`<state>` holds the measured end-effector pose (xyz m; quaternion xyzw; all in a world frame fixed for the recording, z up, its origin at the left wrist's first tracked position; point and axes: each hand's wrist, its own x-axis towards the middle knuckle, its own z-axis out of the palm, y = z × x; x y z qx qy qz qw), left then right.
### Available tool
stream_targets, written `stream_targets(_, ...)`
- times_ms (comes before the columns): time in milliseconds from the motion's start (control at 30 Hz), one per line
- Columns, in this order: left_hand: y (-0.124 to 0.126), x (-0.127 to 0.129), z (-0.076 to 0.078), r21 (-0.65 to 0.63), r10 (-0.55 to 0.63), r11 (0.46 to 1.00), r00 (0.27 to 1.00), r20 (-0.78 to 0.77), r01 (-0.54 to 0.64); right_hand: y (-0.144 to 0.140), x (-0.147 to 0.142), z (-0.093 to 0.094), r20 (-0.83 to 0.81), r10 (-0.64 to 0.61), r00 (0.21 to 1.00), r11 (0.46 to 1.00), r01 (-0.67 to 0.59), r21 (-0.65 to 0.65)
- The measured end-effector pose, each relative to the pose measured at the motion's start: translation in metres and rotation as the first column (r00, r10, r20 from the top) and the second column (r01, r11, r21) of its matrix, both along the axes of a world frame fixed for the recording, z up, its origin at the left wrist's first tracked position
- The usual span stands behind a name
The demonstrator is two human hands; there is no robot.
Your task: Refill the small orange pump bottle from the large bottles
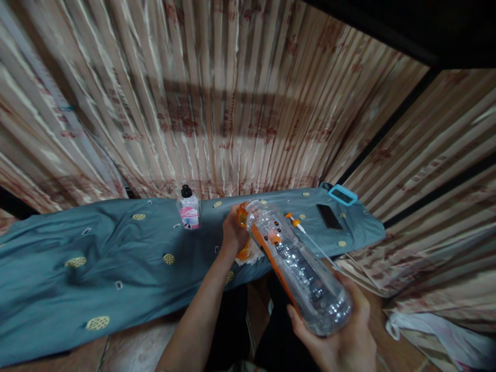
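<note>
1. Firmly, the right hand (344, 330) grasps a large clear bottle (300, 271) near its base, fingers and thumb wrapped around the lower end.
2. Tilted, the clear bottle slants across the front of the body, its base toward the right hand and its neck pointing up and left in the view, above the near edge of a teal cloth (147, 279) printed with yellow pineapples.
3. The left hand (233, 232) is closed around the upper part of an orange bottle (243, 216), right beside the clear bottle's neck; whether the two mouths touch, I cannot tell.
4. Just below the left hand, a crumpled white piece (254, 255) lies at the cloth's edge.
5. To the right, an orange-and-white pump (296, 223) with a long tube lies near a black phone (329, 217) and a blue-framed device (343, 195).
6. Farther left, a black-capped bottle (189, 211) with a pink label stands upright before a striped curtain (232, 113).
</note>
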<state>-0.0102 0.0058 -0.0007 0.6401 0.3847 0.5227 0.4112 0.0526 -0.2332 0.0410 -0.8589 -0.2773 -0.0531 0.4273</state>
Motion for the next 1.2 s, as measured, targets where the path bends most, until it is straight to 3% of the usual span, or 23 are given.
stream_targets(600, 0.002, -0.0003, 0.0, -0.009, -0.001, 1.0, 0.998, -0.07, 0.001, 0.0003, -0.0002, -0.0016, 0.04, 0.021, 0.999, 1.0, -0.021, 0.011)
stream_targets(1200, 0.0032, -0.0002, -0.0023, 0.01, -0.009, 1.0, 0.999, -0.043, 0.01, 0.0002, 0.0015, -0.0029, 0.017, 0.033, 0.999, 0.999, -0.033, 0.009)
